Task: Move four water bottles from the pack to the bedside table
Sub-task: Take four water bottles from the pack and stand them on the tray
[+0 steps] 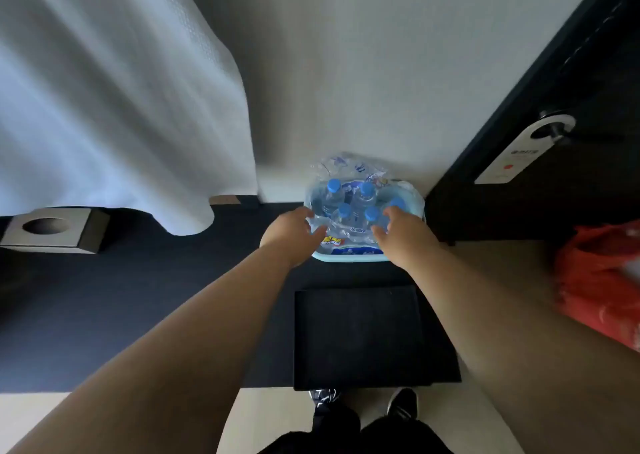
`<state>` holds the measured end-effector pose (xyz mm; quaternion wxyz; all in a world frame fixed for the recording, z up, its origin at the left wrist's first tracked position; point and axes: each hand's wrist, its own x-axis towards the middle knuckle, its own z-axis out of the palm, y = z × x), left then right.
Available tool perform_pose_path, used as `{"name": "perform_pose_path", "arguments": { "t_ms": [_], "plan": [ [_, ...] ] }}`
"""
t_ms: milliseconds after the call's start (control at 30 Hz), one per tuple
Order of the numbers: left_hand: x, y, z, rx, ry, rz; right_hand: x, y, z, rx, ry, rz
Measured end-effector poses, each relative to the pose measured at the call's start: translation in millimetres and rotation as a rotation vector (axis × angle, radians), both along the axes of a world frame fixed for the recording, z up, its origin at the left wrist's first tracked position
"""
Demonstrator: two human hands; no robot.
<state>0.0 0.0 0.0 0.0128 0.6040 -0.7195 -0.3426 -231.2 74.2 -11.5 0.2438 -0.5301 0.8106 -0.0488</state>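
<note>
Both my arms reach forward and down to the pack of water bottles (360, 207), which sits against the wall in the corner beside a dark door (554, 114). The pack is clear plastic wrap, torn open and crumpled at the top, with blue, white and yellow print on its near side and a pale blue base. Inside it I count five blue caps on clear bottles, standing upright and close together; the one farthest left (333, 190) stands a little taller in view than the rest.

My left hand (289, 237) lies at the pack's left edge with the fingers spread and loosely curled against the wrap, not closed around anything. My right hand (403, 235) is at the right edge, fingers also spread, touching the wrap near the rightmost cap, holding no bottle.

A black tray (360, 335) lies on the dark surface just in front of the pack. A white bedcover (114, 100) hangs at the left.
</note>
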Motion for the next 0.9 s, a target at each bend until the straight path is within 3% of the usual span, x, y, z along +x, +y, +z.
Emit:
{"name": "perform_pose_path", "arguments": {
  "t_ms": [167, 333, 467, 900],
  "plan": [
    [-33, -18, -12, -0.080, -0.038, -0.050, 8, -29, -15, 0.046, 0.005, -0.017],
    [-65, -38, -33, -0.304, -0.137, -0.167, 8, -51, -34, 0.037, 0.070, -0.020],
    [-74, -44, -49, -0.215, -0.215, -0.279, 3, -51, -47, 0.051, 0.087, 0.026],
    [-84, -29, -37, -0.149, -0.083, -0.107, -4, -36, -34, -0.143, -0.013, -0.002]
  ]
}}
